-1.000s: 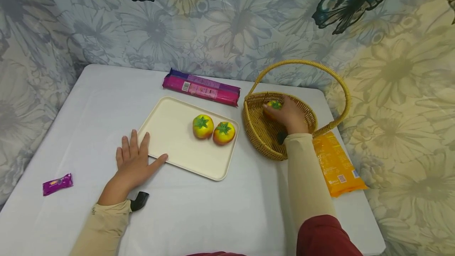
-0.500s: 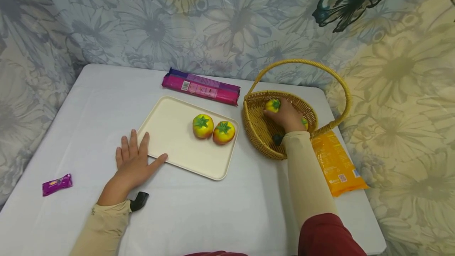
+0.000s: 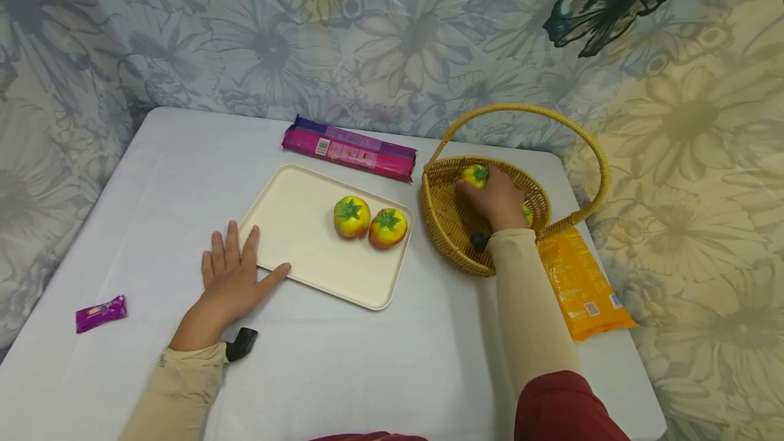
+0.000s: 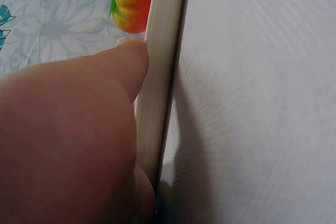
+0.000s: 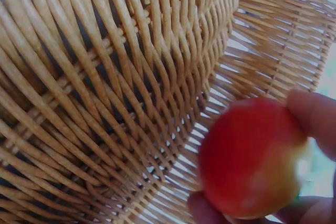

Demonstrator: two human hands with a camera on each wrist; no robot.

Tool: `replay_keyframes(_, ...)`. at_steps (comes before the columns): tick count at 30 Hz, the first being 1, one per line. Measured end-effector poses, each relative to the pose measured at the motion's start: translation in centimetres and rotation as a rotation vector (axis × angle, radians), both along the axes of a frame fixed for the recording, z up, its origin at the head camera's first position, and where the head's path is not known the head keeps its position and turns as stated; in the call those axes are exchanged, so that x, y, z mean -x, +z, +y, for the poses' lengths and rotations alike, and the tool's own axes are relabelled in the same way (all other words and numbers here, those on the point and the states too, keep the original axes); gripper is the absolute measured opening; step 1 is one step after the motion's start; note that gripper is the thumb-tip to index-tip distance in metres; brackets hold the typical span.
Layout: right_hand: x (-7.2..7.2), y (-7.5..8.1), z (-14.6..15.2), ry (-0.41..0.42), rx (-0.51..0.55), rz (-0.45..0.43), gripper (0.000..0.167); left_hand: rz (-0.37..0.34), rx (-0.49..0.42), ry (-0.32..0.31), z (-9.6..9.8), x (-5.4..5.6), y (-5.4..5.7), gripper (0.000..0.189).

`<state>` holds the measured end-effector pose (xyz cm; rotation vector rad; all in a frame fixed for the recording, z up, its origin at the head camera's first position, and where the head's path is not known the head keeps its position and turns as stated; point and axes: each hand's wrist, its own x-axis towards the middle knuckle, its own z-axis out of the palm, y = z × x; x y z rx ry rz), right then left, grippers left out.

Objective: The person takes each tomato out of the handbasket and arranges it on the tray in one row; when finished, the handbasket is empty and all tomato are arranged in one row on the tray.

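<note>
Inside the wicker basket [image 3: 450,237], my right hand [image 3: 499,201] holds a round red-and-yellow fruit with a green calyx [image 3: 474,175]. The right wrist view shows fingers around this fruit [image 5: 252,158], close to the woven wall. Another such fruit [image 3: 527,214] peeks out in the basket, mostly hidden by the hand. My left hand [image 3: 233,288] lies flat with fingers spread at the left corner of the cream tray [image 3: 306,250], its thumb touching the rim. Two more red-and-yellow fruits, a left one [image 3: 352,216] and a right one [image 3: 388,228], sit side by side on the tray.
A magenta-purple packet [image 3: 349,150] lies behind the tray. An orange packet [image 3: 582,284] lies right of the basket, partly behind the right arm. A small purple wrapped sweet [image 3: 101,314] is at far left. The tall basket handle [image 3: 591,145] arches over the right side.
My right hand has shifted slightly inside the basket, and the fruit at its fingers has moved a little toward the back, showing more of itself. The left hand stays still.
</note>
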<state>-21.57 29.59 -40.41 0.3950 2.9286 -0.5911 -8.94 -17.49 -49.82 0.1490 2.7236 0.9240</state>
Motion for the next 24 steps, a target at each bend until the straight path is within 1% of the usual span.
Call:
replay_keyframes(6,-0.1,0.2,-0.3,-0.020,0.060,0.152,0.098,0.009,-0.012,0.004,-0.1,0.0,-0.1,0.110)
replay_keyframes(9,-0.4,0.8,-0.9,-0.030,0.092,0.205,0.100,0.008,-0.010,0.006,-0.2,-0.1,-0.1,0.111)
replay_keyframes(10,-0.5,1.0,-1.1,-0.029,0.099,0.223,0.100,0.014,-0.010,0.006,-0.2,-0.1,-0.3,0.110)
replay_keyframes(14,-1.2,2.2,-2.3,-0.019,0.108,0.267,0.100,0.035,-0.006,0.005,-0.3,0.0,-0.8,0.112)
replay_keyframes(18,-2.3,3.4,-4.2,-0.007,0.131,0.292,0.098,0.044,-0.019,0.000,-0.3,0.2,-1.1,0.113)
replay_keyframes(24,-3.8,4.5,-7.8,0.049,0.173,0.323,0.092,0.038,-0.016,-0.002,-0.3,0.1,-1.0,0.113)
